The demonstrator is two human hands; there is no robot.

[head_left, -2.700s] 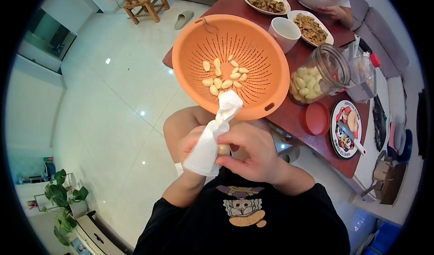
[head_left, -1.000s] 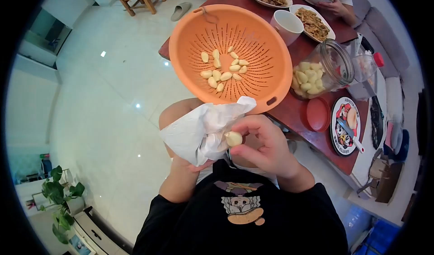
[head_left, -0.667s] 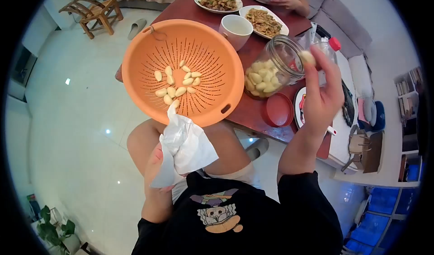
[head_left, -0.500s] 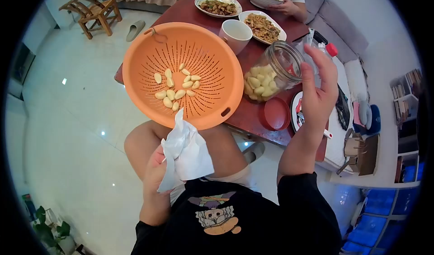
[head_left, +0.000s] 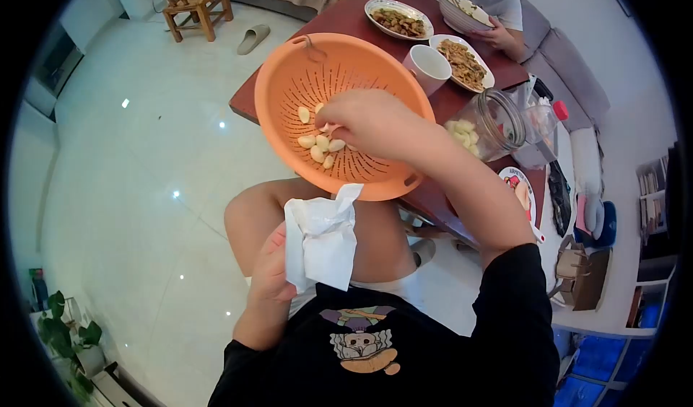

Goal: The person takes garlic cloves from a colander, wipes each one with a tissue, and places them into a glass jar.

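Note:
My right hand [head_left: 375,125] reaches into an orange colander [head_left: 278,82], its fingers curled together among peeled garlic cloves [head_left: 317,153]. The hand covers part of the cloves, and what is between its fingertips is hidden. A crumpled white paper towel [head_left: 321,241] is held in my left hand [head_left: 273,266], below the colander's near rim and above my lap. To the right, under my right forearm, a glass jar [head_left: 494,129] lies tilted on its side with more garlic cloves [head_left: 463,134] inside.
A white cup [head_left: 429,68] and two dishes of food, a nearer one [head_left: 462,62] and a farther one [head_left: 399,19], stand on the red table [head_left: 339,16]. Across it, a person [head_left: 505,19] holds a bowl [head_left: 462,16] and chopsticks. A red-capped bottle [head_left: 541,118] stands behind the jar.
My right hand has moved left from beside the jar into the colander. My left hand still holds the paper towel, now spread flatter. The view has shifted, moving the table rightward in frame.

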